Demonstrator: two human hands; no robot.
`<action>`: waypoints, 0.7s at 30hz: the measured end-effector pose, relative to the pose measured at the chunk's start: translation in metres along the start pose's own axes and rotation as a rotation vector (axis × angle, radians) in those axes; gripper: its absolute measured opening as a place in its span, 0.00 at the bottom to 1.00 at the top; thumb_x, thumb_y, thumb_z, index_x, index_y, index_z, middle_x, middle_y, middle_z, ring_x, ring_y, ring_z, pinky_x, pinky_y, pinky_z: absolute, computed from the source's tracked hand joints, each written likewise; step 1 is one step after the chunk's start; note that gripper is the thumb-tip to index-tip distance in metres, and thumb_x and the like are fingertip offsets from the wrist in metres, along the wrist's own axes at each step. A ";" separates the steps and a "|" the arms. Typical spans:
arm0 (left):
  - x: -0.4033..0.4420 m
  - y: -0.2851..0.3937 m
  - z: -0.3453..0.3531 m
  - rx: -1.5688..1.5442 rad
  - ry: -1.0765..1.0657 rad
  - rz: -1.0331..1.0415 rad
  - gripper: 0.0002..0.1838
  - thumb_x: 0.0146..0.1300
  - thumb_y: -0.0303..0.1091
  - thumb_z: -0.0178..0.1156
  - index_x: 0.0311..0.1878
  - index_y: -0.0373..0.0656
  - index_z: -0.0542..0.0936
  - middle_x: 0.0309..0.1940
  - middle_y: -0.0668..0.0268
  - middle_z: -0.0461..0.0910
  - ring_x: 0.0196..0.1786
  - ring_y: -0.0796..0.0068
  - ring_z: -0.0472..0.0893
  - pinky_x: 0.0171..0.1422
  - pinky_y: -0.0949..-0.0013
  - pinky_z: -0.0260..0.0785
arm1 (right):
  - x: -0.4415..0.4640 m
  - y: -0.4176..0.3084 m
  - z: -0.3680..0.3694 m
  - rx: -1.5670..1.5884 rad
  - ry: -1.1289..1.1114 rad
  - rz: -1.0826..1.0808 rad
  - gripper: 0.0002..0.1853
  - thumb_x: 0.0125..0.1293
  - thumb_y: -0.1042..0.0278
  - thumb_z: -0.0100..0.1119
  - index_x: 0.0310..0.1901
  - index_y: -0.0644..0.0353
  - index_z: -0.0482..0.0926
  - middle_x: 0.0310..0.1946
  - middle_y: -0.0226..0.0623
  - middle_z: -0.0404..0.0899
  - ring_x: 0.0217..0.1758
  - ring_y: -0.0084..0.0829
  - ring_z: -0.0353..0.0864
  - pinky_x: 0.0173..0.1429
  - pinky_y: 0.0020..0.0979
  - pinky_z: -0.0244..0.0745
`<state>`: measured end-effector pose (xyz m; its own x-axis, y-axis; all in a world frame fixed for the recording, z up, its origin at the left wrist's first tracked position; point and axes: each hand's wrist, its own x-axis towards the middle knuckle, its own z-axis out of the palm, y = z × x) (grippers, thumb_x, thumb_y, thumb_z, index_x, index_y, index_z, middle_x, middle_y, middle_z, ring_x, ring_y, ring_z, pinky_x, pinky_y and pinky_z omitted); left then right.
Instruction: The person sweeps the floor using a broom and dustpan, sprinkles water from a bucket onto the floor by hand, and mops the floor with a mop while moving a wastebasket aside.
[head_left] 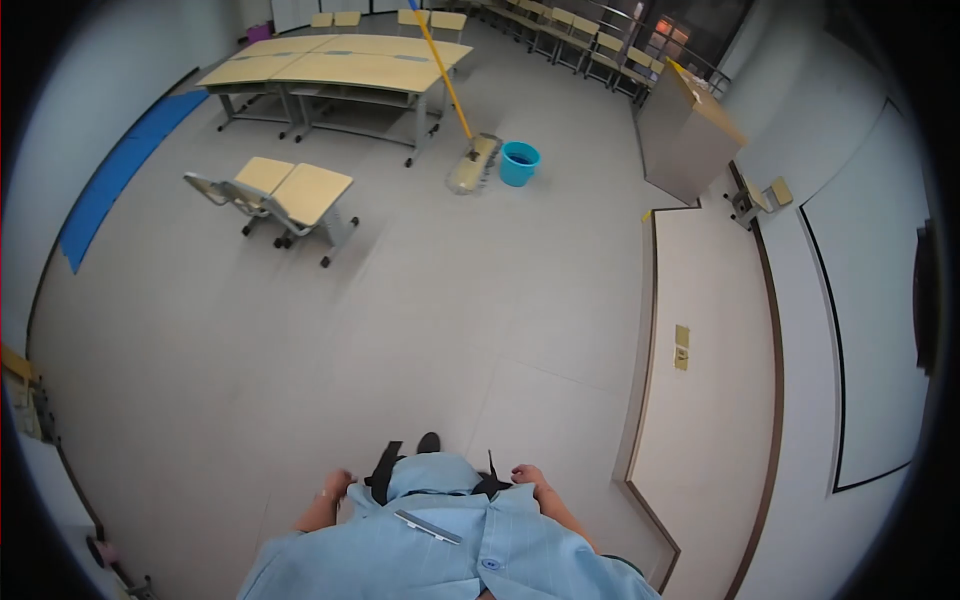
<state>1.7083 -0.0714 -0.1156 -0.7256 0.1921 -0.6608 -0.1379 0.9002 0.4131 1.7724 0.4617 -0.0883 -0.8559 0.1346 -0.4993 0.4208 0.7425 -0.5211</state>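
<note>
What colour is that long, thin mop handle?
The long, thin mop handle is orange-yellow, blue near the top; see the head view.

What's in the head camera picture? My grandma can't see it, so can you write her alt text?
A yellow-handled mop rests beside a blue bucket on a pale floor, near light-topped tables. At the bottom, the camera wearer's left hand and right hand are low, at either side of a light blue shirt.

Some pale tables point(360, 70) sit together toward the back, two chairs point(318, 188) a bit nearer. There's a blue strip point(125, 170) by the left wall point(90, 100), plus a lectern point(685, 140) over right.
</note>
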 end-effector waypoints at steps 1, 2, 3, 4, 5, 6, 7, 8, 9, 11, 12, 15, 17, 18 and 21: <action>0.049 0.035 -0.025 0.177 0.062 0.043 0.19 0.53 0.48 0.57 0.33 0.40 0.82 0.33 0.51 0.81 0.38 0.54 0.80 0.45 0.56 0.72 | 0.020 0.001 -0.011 -0.031 0.001 -0.034 0.16 0.55 0.73 0.49 0.45 0.67 0.76 0.28 0.46 0.80 0.30 0.35 0.83 0.31 0.35 0.78; 0.087 0.078 -0.061 -0.002 0.062 -0.013 0.18 0.53 0.46 0.58 0.36 0.40 0.81 0.38 0.51 0.80 0.44 0.52 0.78 0.50 0.55 0.70 | 0.040 -0.002 -0.025 -0.054 0.004 -0.072 0.18 0.56 0.74 0.47 0.50 0.68 0.74 0.28 0.45 0.80 0.31 0.35 0.83 0.30 0.35 0.77; 0.125 0.116 -0.092 -0.163 0.186 0.101 0.18 0.54 0.43 0.58 0.40 0.39 0.81 0.36 0.52 0.80 0.44 0.51 0.78 0.50 0.56 0.71 | 0.056 -0.012 -0.052 0.217 0.042 0.096 0.18 0.56 0.74 0.48 0.48 0.69 0.75 0.28 0.46 0.80 0.30 0.35 0.83 0.31 0.35 0.77; 0.155 0.165 -0.131 -0.189 0.242 0.173 0.18 0.54 0.41 0.59 0.43 0.38 0.79 0.37 0.53 0.81 0.43 0.53 0.79 0.50 0.59 0.71 | 0.068 -0.029 -0.090 0.489 0.080 0.262 0.17 0.56 0.74 0.49 0.47 0.69 0.75 0.29 0.46 0.80 0.29 0.36 0.82 0.31 0.34 0.77; 0.191 0.205 -0.163 -0.218 0.245 0.216 0.18 0.54 0.40 0.60 0.44 0.37 0.79 0.36 0.53 0.81 0.42 0.54 0.79 0.49 0.60 0.72 | 0.082 -0.041 -0.121 0.760 0.117 0.425 0.16 0.55 0.74 0.50 0.45 0.70 0.76 0.30 0.47 0.80 0.29 0.36 0.82 0.32 0.34 0.77; 0.226 0.242 -0.190 -0.250 0.250 0.256 0.18 0.54 0.39 0.61 0.45 0.37 0.79 0.36 0.53 0.81 0.42 0.56 0.80 0.48 0.62 0.72 | 0.102 -0.032 -0.135 0.785 0.126 0.479 0.17 0.55 0.75 0.49 0.47 0.71 0.75 0.29 0.47 0.80 0.29 0.36 0.82 0.31 0.33 0.77; 0.252 0.281 -0.219 -0.225 0.250 0.264 0.18 0.54 0.38 0.61 0.45 0.37 0.78 0.36 0.53 0.81 0.41 0.57 0.80 0.47 0.63 0.72 | 0.123 -0.023 -0.151 0.805 0.132 0.529 0.17 0.55 0.76 0.48 0.48 0.71 0.73 0.29 0.47 0.80 0.28 0.36 0.82 0.30 0.33 0.76; 0.275 0.317 -0.244 -0.204 0.253 0.269 0.18 0.54 0.37 0.62 0.46 0.37 0.78 0.35 0.53 0.81 0.40 0.59 0.80 0.47 0.64 0.73 | 0.146 -0.015 -0.164 0.820 0.136 0.576 0.18 0.56 0.77 0.47 0.49 0.72 0.72 0.29 0.46 0.79 0.28 0.36 0.82 0.29 0.32 0.76; 0.303 0.343 -0.261 -0.246 0.267 0.272 0.17 0.54 0.37 0.62 0.46 0.37 0.78 0.35 0.53 0.81 0.40 0.58 0.80 0.46 0.64 0.73 | 0.168 -0.003 -0.170 0.801 0.139 0.649 0.14 0.55 0.77 0.48 0.42 0.71 0.77 0.30 0.47 0.80 0.27 0.37 0.82 0.30 0.35 0.77; 0.349 0.389 -0.282 -0.333 0.298 0.266 0.17 0.55 0.36 0.62 0.46 0.37 0.78 0.35 0.53 0.81 0.40 0.58 0.80 0.46 0.65 0.73 | 0.240 0.085 -0.144 -0.248 -0.438 0.183 0.11 0.53 0.74 0.51 0.34 0.69 0.80 0.30 0.47 0.81 0.25 0.37 0.82 0.32 0.34 0.77; 0.372 0.409 -0.286 -0.389 0.258 0.185 0.17 0.55 0.37 0.62 0.45 0.38 0.78 0.35 0.53 0.81 0.40 0.58 0.80 0.46 0.65 0.73 | 0.262 0.067 -0.174 -0.614 -0.516 -0.136 0.10 0.53 0.72 0.52 0.31 0.69 0.81 0.30 0.48 0.81 0.25 0.36 0.82 0.33 0.33 0.78; 0.412 0.440 -0.271 -0.303 0.148 0.058 0.18 0.55 0.41 0.61 0.45 0.38 0.78 0.36 0.54 0.81 0.41 0.59 0.80 0.46 0.63 0.72 | 0.330 0.061 -0.239 -0.168 -0.139 0.264 0.11 0.52 0.67 0.54 0.25 0.64 0.83 0.27 0.49 0.81 0.25 0.37 0.83 0.37 0.34 0.78; 0.439 0.470 -0.278 -0.097 0.091 0.138 0.20 0.55 0.44 0.61 0.45 0.39 0.78 0.35 0.55 0.81 0.40 0.59 0.80 0.46 0.62 0.72 | 0.383 0.053 -0.287 -0.159 -0.162 0.226 0.11 0.54 0.68 0.51 0.26 0.65 0.82 0.25 0.48 0.81 0.24 0.36 0.83 0.37 0.35 0.78; 0.445 0.486 -0.282 -0.061 0.052 0.172 0.20 0.55 0.45 0.60 0.45 0.39 0.78 0.34 0.55 0.81 0.40 0.60 0.80 0.46 0.61 0.72 | 0.409 0.017 -0.339 -0.110 -0.274 0.317 0.12 0.55 0.70 0.48 0.27 0.66 0.82 0.24 0.46 0.82 0.24 0.34 0.83 0.37 0.35 0.78; 0.485 0.533 -0.302 -0.060 -0.009 0.232 0.20 0.55 0.46 0.60 0.44 0.40 0.79 0.35 0.55 0.81 0.41 0.59 0.80 0.47 0.62 0.72 | 0.508 0.005 -0.399 0.256 -0.061 0.418 0.11 0.56 0.72 0.47 0.31 0.66 0.80 0.25 0.46 0.81 0.24 0.35 0.83 0.31 0.33 0.78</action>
<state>1.0791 0.3833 -0.0265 -0.7368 0.3943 -0.5492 -0.0082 0.8070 0.5904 1.2201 0.7951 -0.0683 -0.5825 0.3421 -0.7374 0.7910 0.4474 -0.4173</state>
